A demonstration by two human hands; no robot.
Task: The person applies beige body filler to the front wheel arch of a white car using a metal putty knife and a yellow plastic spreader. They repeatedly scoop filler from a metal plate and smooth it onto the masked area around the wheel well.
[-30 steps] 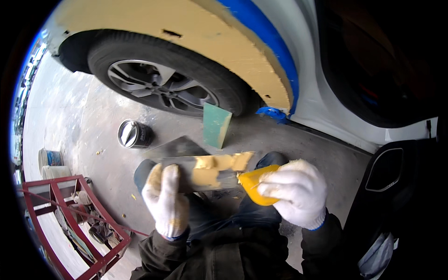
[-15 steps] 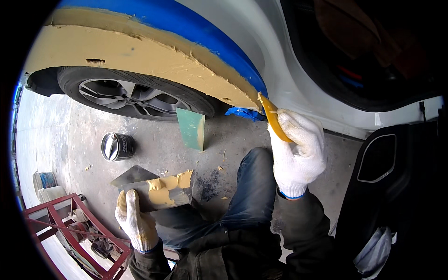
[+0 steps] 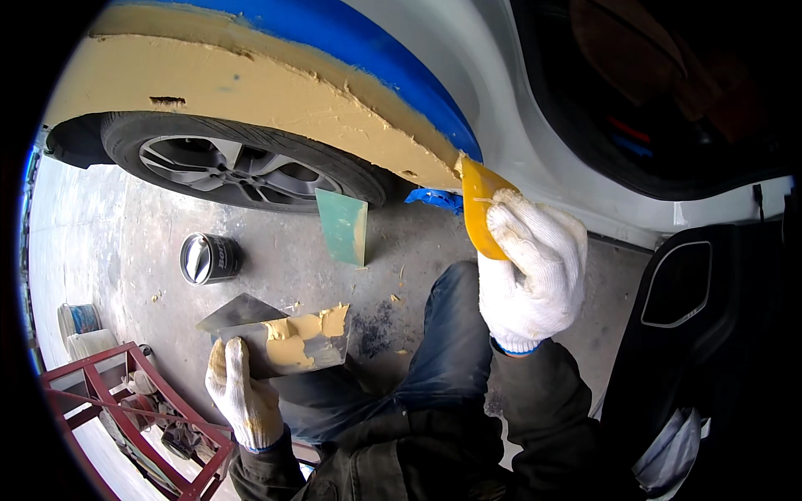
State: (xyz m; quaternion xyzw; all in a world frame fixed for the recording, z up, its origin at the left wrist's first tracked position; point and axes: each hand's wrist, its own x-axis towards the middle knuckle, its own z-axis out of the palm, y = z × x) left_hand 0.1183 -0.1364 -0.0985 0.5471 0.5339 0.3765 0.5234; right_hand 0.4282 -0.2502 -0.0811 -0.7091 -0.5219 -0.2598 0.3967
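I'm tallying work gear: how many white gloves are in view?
2: one on the left hand, gripping the putty-smeared grey plate; one on the right hand, holding the yellow spreader. Others could be hidden.

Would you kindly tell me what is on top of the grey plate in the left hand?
Beige filler paste lies in patches on the grey plate; the surface beneath the paste and the gloved left hand is hidden.

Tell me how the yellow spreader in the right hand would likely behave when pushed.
The yellow spreader probably flexes a little, since it looks thin and slightly curved. It is likely light: the right hand alone holds it. Beige paste at its tip may make that corner slippery.
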